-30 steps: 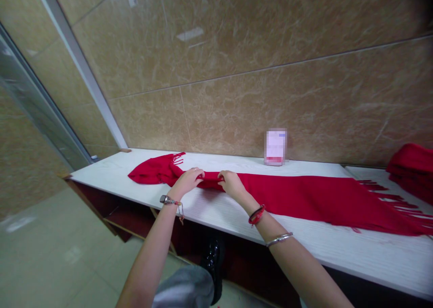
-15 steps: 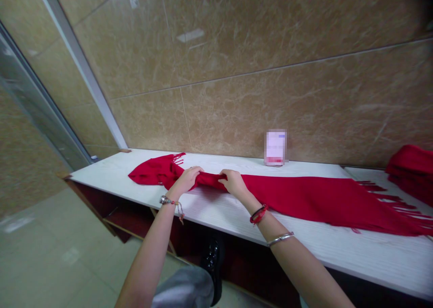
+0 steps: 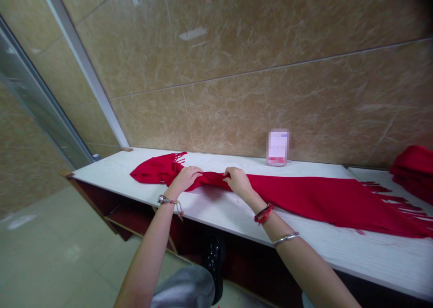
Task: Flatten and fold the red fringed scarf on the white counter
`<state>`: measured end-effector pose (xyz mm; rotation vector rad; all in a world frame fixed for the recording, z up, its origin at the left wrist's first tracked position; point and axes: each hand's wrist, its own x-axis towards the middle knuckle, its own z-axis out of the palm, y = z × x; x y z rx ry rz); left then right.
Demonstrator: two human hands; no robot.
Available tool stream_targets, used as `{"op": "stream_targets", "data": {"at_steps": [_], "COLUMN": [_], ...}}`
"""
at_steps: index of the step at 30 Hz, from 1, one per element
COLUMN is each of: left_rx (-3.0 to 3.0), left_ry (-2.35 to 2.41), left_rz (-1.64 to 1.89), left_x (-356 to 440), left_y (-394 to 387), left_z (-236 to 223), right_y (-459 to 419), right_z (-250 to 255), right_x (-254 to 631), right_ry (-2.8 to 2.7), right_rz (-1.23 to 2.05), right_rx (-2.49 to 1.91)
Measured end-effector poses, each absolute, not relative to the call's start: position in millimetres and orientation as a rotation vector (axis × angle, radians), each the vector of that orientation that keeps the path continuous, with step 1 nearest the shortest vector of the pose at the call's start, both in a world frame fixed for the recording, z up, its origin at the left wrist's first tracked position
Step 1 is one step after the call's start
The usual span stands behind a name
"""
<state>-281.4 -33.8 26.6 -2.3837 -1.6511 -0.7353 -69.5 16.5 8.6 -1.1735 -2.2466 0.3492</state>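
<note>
A long red scarf [image 3: 304, 197] with fringed ends lies lengthwise along the white tabletop [image 3: 230, 213]. My left hand [image 3: 186, 178] is closed on the scarf left of its middle. A short way to the right, my right hand [image 3: 237, 181] pinches the same scarf between thumb and fingers. Between the hands the cloth is narrowed and gathered, slightly raised. The left part of the scarf lies bunched, its fringe toward the wall; the right part is spread flat, with its fringe at the far right.
A small upright card or box [image 3: 277, 148], blurred out, stands against the marbled wall [image 3: 237, 109]. More folded red cloth [image 3: 414, 172] lies at the far right. Below the tabletop are open dark-red shelves [image 3: 131, 220]. A black shoe [image 3: 214, 258] shows under the front edge.
My right hand has shifted slightly right, away from the left hand, still pinching the scarf. The cloth between the hands bows up a little more. The camera view has moved slightly.
</note>
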Motion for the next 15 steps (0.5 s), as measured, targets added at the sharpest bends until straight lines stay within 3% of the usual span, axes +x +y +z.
{"op": "stream_targets", "data": {"at_steps": [3, 9, 15], "left_rx": [-2.388, -2.43, -2.285], "left_ry": [-1.684, -1.739, -1.672], "left_rz": [-0.748, -0.35, -0.505], "left_x": [-283, -291, -308], "left_y": [-36, -40, -46], "left_z": [28, 25, 34], "right_y": [18, 25, 23], "right_z": [13, 16, 14], "right_x": [-64, -47, -46], "right_ry": [-2.228, -2.298, -2.398], "right_rz": [0.32, 0.304, 0.307], "right_rx": [-1.148, -1.081, -1.111]}}
